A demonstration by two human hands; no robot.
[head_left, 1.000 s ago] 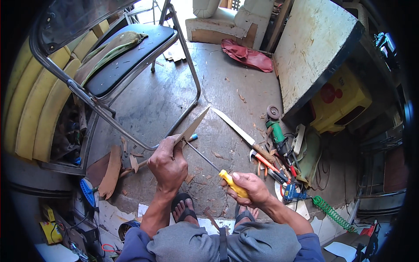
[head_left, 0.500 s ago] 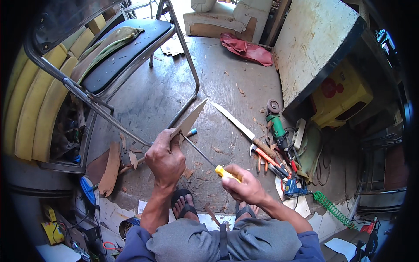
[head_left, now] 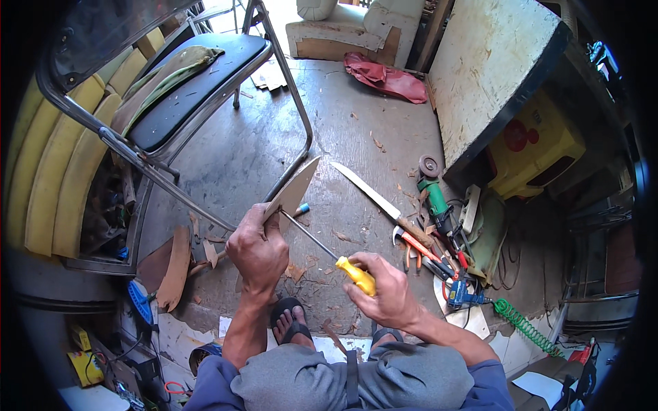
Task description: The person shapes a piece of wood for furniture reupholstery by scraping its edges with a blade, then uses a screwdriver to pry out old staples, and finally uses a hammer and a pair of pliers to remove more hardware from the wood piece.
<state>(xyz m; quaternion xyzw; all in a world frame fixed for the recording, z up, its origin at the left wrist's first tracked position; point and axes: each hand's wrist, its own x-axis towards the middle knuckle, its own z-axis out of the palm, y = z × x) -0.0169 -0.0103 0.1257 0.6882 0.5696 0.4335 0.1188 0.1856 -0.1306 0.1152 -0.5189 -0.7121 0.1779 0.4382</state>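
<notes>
My left hand point(head_left: 258, 248) grips a thin, flat, pale board point(head_left: 300, 183) with a pointed end, held up in front of me. In my right hand point(head_left: 385, 294) is a screwdriver point(head_left: 355, 275) with a yellow handle, held between thumb and fingers. Its metal shaft slants up to the left, and the tip meets the board close to my left fingers. Whether the tip sits in a screw or a hole is too small to tell. Behind the board lies a blue-ended stick or tool point(head_left: 303, 207), mostly hidden.
A long knife point(head_left: 367, 190), a hammer point(head_left: 415, 243), a green angle grinder point(head_left: 435, 198) and a blue air tool point(head_left: 462, 294) with a coiled green hose point(head_left: 524, 329) lie right. A folding chair point(head_left: 199, 89) stands left. Torn brown strips point(head_left: 175, 267) and scraps litter the floor.
The board's pointed end has swung slightly left and shows more of its face. My right hand has shifted its fingers on the screwdriver handle, baring more of the yellow. The screwdriver tip stays at the board.
</notes>
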